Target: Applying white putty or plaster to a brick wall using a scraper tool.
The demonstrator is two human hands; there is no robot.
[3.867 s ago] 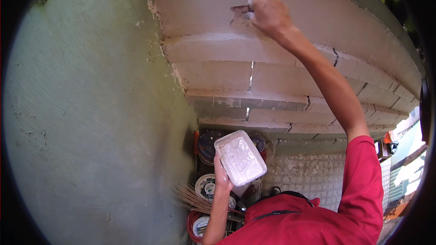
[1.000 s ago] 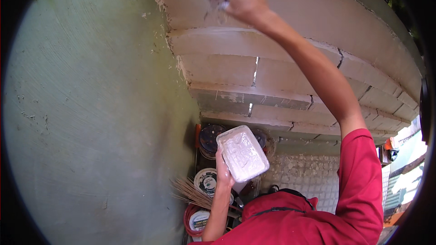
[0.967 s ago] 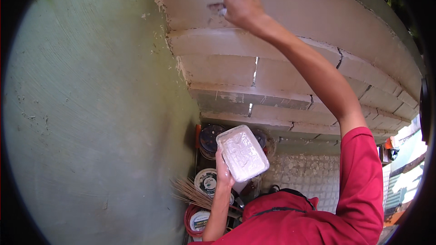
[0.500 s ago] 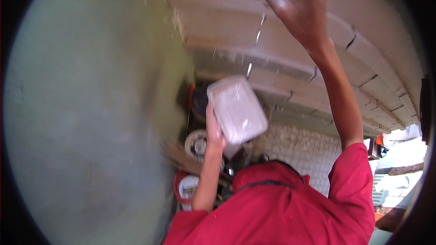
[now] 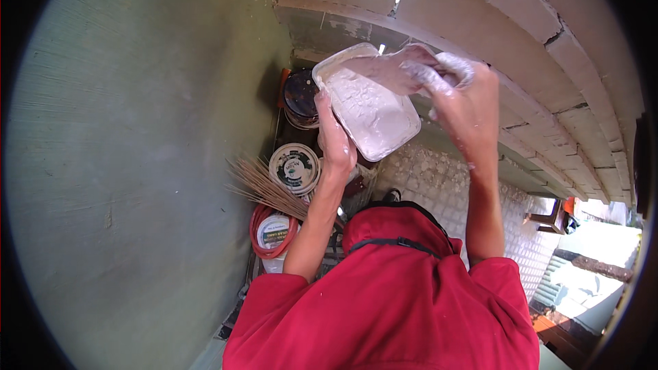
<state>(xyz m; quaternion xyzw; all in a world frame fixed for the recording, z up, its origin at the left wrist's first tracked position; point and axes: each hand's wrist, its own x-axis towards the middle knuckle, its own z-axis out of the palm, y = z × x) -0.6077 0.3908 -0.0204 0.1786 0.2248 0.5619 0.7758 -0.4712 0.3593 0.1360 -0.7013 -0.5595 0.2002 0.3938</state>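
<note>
My left hand (image 5: 334, 138) grips the side of a shallow white rectangular tub (image 5: 396, 145), tilted so that its inside shows. Whitish paste (image 5: 363, 106) is spread across the tub's bottom. Over the tub's far right part, my right hand (image 5: 466, 92) pinches a flat, paste-smeared scraper (image 5: 384, 70), its blade reaching over the paste. Whether the blade touches the paste I cannot tell. White smears cover the fingers of my right hand.
A greenish wall (image 5: 137, 164) rises on the left; a wall of large pale blocks (image 5: 473, 20) with open joints curves at far right. Beneath my left arm stand a dark bucket (image 5: 301, 96), a round-lidded pail (image 5: 295, 168), a stick bundle (image 5: 264, 188) and a red hose (image 5: 258, 233).
My right hand has come down from high up at the block wall to the tub, bringing the scraper over it. The tub has moved slightly up and right, and its inside shows more clearly.
</note>
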